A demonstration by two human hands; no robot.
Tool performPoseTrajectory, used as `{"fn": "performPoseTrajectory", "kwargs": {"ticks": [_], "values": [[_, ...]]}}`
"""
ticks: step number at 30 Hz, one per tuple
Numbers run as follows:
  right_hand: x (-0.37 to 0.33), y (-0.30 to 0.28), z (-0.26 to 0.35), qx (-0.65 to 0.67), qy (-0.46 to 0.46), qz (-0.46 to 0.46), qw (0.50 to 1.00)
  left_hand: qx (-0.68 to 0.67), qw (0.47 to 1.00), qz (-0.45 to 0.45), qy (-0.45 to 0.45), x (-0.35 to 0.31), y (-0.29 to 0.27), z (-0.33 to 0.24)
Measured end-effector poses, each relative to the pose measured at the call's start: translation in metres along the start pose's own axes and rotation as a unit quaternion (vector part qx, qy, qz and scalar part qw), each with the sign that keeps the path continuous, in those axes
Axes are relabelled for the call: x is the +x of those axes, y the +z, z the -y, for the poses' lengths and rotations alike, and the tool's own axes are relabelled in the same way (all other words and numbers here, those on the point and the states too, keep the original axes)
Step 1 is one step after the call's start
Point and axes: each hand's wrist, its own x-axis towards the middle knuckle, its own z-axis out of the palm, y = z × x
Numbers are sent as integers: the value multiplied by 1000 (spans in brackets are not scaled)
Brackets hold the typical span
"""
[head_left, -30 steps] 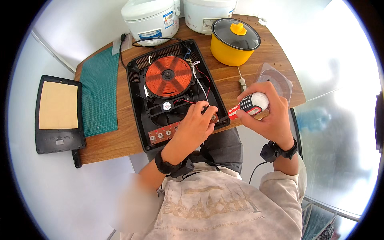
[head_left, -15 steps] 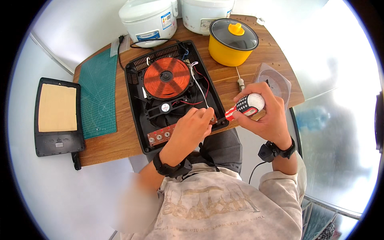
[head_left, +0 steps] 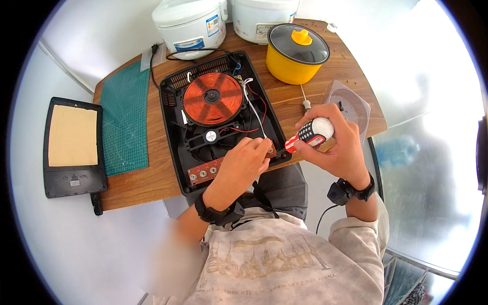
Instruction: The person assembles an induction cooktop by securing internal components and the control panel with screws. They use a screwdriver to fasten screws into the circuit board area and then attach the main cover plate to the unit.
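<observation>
An opened induction cooker base (head_left: pixel 170 145) lies on the table with its copper coil (head_left: pixel 213 98) and fan (head_left: pixel 211 136) exposed. Along its near edge runs a reddish-brown circuit board (head_left: pixel 203 174). My left hand (head_left: pixel 243 161) is closed over the board's right part, fingertips bunched where a white wire (head_left: pixel 258 116) comes down; its fingers hide much of the board. In my right hand (head_left: pixel 338 147) is a screwdriver (head_left: pixel 311 133) with a starred and striped handle, pointing left and down toward the base's near right corner. The tip is hard to make out.
A black cover panel (head_left: pixel 73 178) lies at the left beside a green cutting mat (head_left: pixel 123 119). White rice cookers (head_left: pixel 189 25) and a yellow pot (head_left: pixel 295 66) stand behind. On the right is a clear plastic tray (head_left: pixel 356 107), with a light-handled tool (head_left: pixel 306 104) nearby.
Both hands stay almost in place. The screwdriver and right hand shift very slightly left; the view itself moves a little.
</observation>
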Motion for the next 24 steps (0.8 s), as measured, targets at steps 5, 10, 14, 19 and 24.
{"fn": "performPoseTrajectory", "kwargs": {"ticks": [5, 10, 14, 19, 24], "values": [[1, -2, 12, 12, 39, 21, 999, 18, 1000, 14, 6, -1, 0, 2], [3, -6, 18, 19, 28, 88, 996, 1, 1000, 15, 1, -1, -2, 2], [9, -7, 24, -36, -7, 84, 996, -17, 1000, 6, -6, 0, -1, 1], [10, -6, 34, -35, -53, 94, 994, -5, 1000, -9, 0, -4, 3, 3], [8, -22, 41, -78, -61, 120, 988, 17, 1000, -5, 11, -5, 3, 4]]}}
